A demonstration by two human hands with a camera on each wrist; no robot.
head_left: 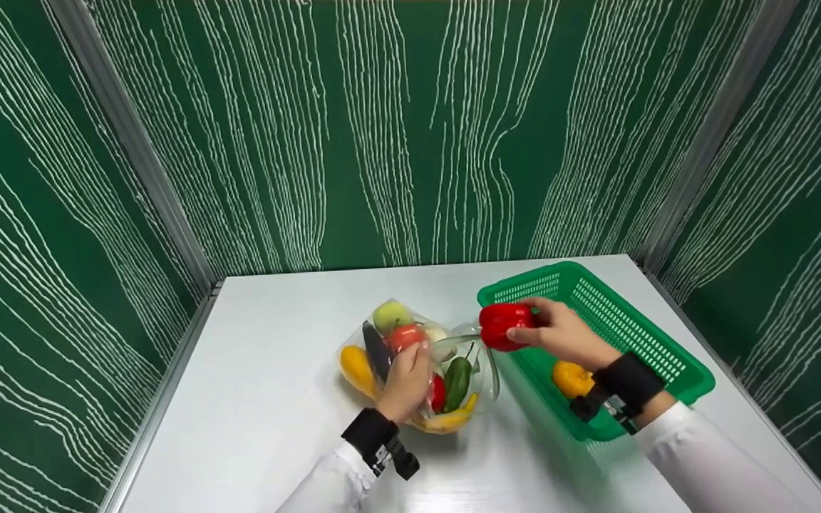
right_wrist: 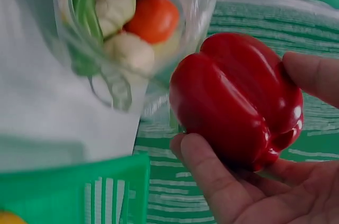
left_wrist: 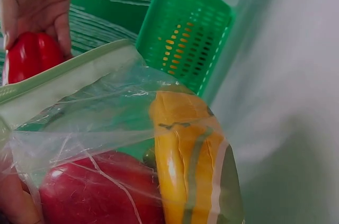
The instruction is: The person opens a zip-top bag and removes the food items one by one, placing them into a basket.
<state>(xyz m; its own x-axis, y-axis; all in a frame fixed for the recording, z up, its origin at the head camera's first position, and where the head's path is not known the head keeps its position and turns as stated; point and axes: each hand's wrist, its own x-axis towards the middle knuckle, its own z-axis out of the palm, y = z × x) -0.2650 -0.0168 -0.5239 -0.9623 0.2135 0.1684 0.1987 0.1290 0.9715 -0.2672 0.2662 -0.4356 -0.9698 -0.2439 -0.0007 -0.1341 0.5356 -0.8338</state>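
Observation:
My right hand (head_left: 564,331) grips a red bell pepper (head_left: 503,326), held in the air between the green basket and a clear plastic bag (left_wrist: 100,110). In the right wrist view the pepper (right_wrist: 238,99) sits between thumb and fingers, close to the bag's mouth. My left hand (head_left: 407,381) pinches the near side of the bag. Through the plastic show a green apple (head_left: 391,315), a tomato (head_left: 405,338), a dark eggplant (head_left: 377,350), a green pepper (head_left: 457,383), a banana (head_left: 450,419) and a yellow, elongated item (head_left: 358,369). Whitish pieces (right_wrist: 115,12) lie among them.
A green perforated basket (head_left: 638,320) stands on the right of the white table (head_left: 261,385), with an orange-yellow, ribbed item (head_left: 571,379) inside, partly behind my right wrist. Green panels (head_left: 453,142) with white wavy lines enclose the table at the back and sides.

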